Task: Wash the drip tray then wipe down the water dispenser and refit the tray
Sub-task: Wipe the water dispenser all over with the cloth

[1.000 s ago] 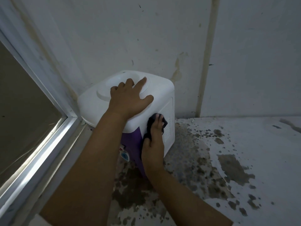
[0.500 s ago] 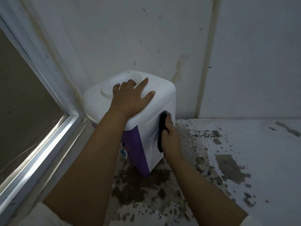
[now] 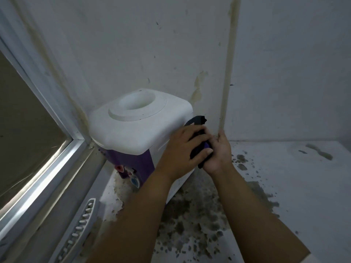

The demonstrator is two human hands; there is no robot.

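Stained white walls [image 3: 133, 44] meet in a corner above a white desk [image 3: 294, 186] blotched with dark, mottled patches, and a metal-framed window [image 3: 38, 164] runs along the left edge of the head view. We see the water dispenser [image 3: 136, 133] standing in that corner, close to the walls, its white top with the round bottle well facing up and its purple front turned toward the window. Two small taps [image 3: 123, 169] show low on the purple face, one with a reddish tip.

We see both hands meeting just beside the dispenser's upper right corner. Our left hand [image 3: 182, 150] has its fingers curled over a dark cloth [image 3: 199, 147], gripping it. Our right hand [image 3: 218, 154] cups the same cloth from the other side, palm turned inward and thumb pressed on the fabric, so the cloth is bunched between the two. One end of the cloth [image 3: 197, 119] sticks up above the hands, against the dispenser's back edge; we cannot tell whether it touches the wall.

Lower left, we see a white slotted drip tray [image 3: 79, 230] lying on the window ledge, well apart from the dispenser and not fitted under the taps.
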